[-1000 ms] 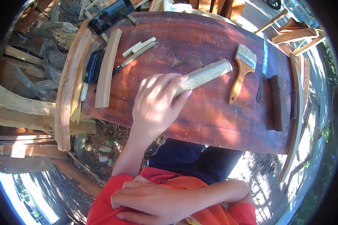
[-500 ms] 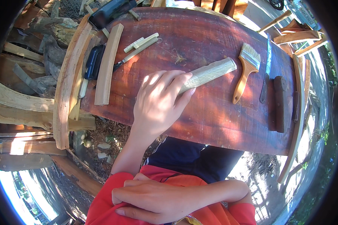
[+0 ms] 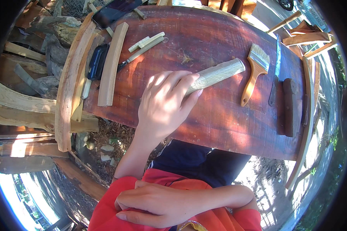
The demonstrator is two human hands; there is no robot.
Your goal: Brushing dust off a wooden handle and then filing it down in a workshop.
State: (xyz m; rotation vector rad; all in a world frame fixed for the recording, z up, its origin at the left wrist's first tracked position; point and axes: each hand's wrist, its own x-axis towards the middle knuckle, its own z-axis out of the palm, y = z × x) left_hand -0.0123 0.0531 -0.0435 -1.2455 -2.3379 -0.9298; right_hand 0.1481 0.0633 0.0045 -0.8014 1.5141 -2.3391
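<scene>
My left hand (image 3: 167, 96) is closed around the near end of a short, pale piece of wood (image 3: 219, 75), with the thumb on one side and the fingers over the top. The piece slants up to the right above the reddish-brown wooden tabletop (image 3: 219, 129); whether it touches the top is hard to tell. My right arm lies folded across my body. At its end, my right hand (image 3: 146, 202) has its fingers bent over the red sleeve (image 3: 110, 200) of my left arm. Right of the wood piece lies a flat paintbrush (image 3: 254, 75) with a wooden handle.
Beyond the brush lie a thin metal blade (image 3: 276, 71) and a dark wooden block (image 3: 289, 107). On the left are a wood strip (image 3: 112, 65), a dark blue case-like object (image 3: 98, 61), a slim handled tool (image 3: 144, 51) and a phone (image 3: 115, 12). Curved planks (image 3: 67, 104) border the left edge.
</scene>
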